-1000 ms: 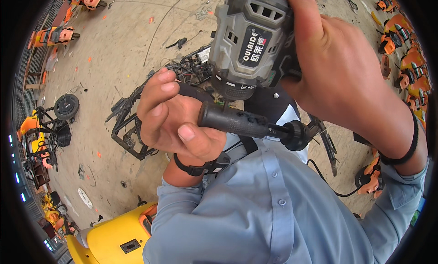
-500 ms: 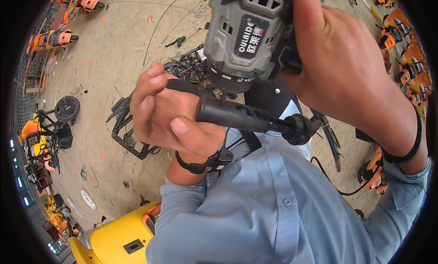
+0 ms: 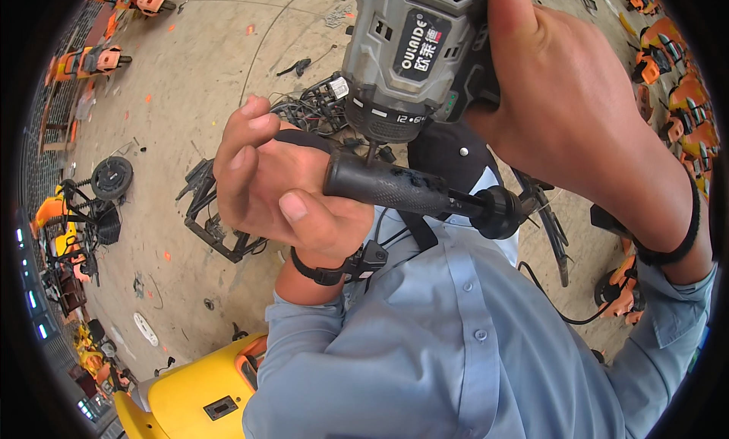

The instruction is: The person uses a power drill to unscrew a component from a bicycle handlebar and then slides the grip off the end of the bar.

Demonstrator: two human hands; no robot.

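Observation:
My right hand [image 3: 566,97] is wrapped round a grey and black cordless drill [image 3: 402,52], which points downward. Its thin bit [image 3: 372,152] meets the upper side of a black rubber handlebar grip [image 3: 383,182] near the grip's left end. That grip lies crosswise, with a black collar [image 3: 497,213] at its right end. Beneath and to the left is my left hand [image 3: 277,177], palm up, its fingers apart and loosely bent. The grip's left end lies over the palm beside the thumb, but the fingers do not close round it.
Behind my hands, a heap of black wiring and parts [image 3: 311,108] lies on the concrete floor. A black metal frame [image 3: 220,219] is left of my wrist. A yellow body panel [image 3: 197,386] stands at lower left. Orange vehicles [image 3: 687,112] line the right side.
The drill has shifted and tilted slightly, and more of its bit shows above the grip. My left hand stays almost where it was, fingers still apart.

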